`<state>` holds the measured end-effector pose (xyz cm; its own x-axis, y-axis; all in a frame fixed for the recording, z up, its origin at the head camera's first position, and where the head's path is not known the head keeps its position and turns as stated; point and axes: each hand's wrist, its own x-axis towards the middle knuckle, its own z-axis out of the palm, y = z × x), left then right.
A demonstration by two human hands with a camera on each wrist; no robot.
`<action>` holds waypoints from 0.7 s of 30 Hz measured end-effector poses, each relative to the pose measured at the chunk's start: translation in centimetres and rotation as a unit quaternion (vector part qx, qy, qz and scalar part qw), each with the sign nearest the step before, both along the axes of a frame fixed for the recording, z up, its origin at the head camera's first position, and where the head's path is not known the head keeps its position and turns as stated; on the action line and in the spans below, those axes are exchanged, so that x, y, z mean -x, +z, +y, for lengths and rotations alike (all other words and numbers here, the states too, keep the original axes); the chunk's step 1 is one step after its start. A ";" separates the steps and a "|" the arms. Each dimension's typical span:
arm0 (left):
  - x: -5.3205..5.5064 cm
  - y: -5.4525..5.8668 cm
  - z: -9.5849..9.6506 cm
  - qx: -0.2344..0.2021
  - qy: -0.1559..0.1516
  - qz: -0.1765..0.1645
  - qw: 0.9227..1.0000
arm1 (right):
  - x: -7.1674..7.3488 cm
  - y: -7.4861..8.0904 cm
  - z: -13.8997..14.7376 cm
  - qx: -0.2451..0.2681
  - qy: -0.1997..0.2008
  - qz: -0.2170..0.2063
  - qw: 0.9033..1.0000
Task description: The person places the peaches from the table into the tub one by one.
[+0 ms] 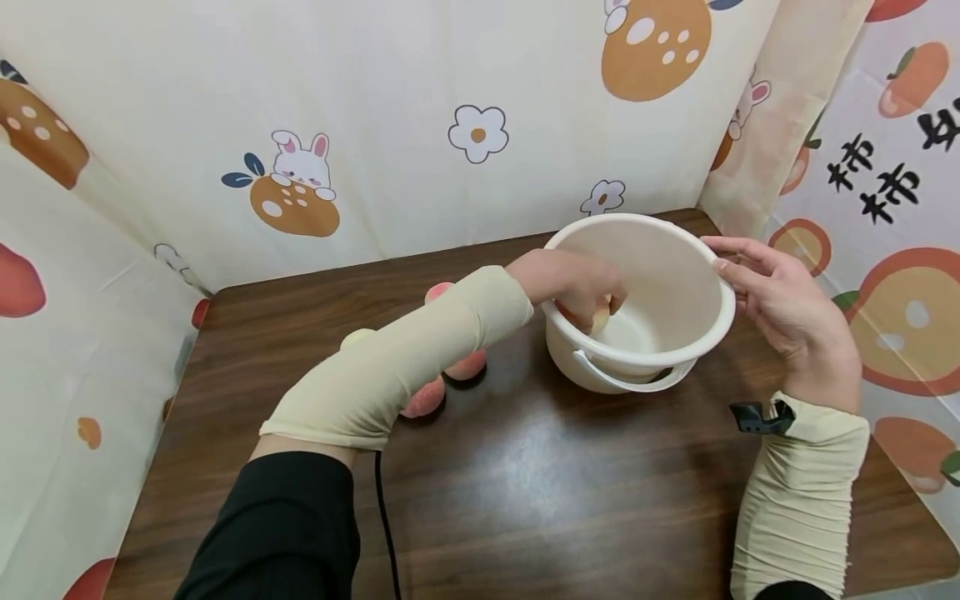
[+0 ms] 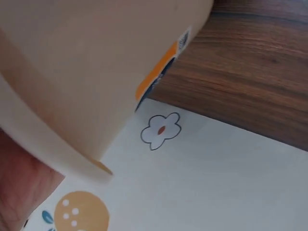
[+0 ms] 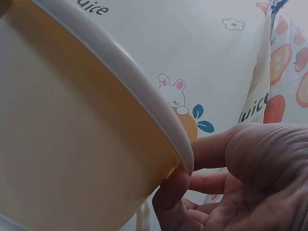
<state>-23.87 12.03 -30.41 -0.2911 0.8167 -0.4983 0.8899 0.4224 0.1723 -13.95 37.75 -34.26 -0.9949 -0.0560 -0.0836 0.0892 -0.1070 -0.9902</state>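
Observation:
A white plastic bucket (image 1: 570,358) stands on the wooden table, its handle hanging down in front. My left hand (image 1: 573,279) reaches over the rim into it, fingers curled round a pale yellowish thing (image 1: 601,316) that is mostly hidden. In the left wrist view only the bucket wall (image 2: 86,62) and part of the hand (image 2: 24,187) show. At the bucket's right side my right hand (image 1: 787,304) pinches the rim, seen close up in the right wrist view with the thumb and fingers (image 3: 172,192) at the rim (image 3: 163,110).
Several round, fuzzy, peach-like fruits lie left of the bucket, partly behind my left forearm: pink ones (image 1: 424,398) and a pale yellow one (image 1: 356,337). A black cable (image 1: 386,525) runs over the table (image 1: 510,500). Printed curtains (image 1: 397,150) enclose the back and sides.

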 end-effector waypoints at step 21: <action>-0.7 -0.8 1.5 0.127 0.033 0.051 0.990 | 0.0 0.1 0.1 -0.011 0.001 0.006 1.000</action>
<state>-23.18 13.49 -31.21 -0.3995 0.6462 -0.6502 0.8658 0.4991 -0.0360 -13.98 37.84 -34.20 -0.9957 -0.0571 -0.0735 0.0782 -0.0856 -0.9933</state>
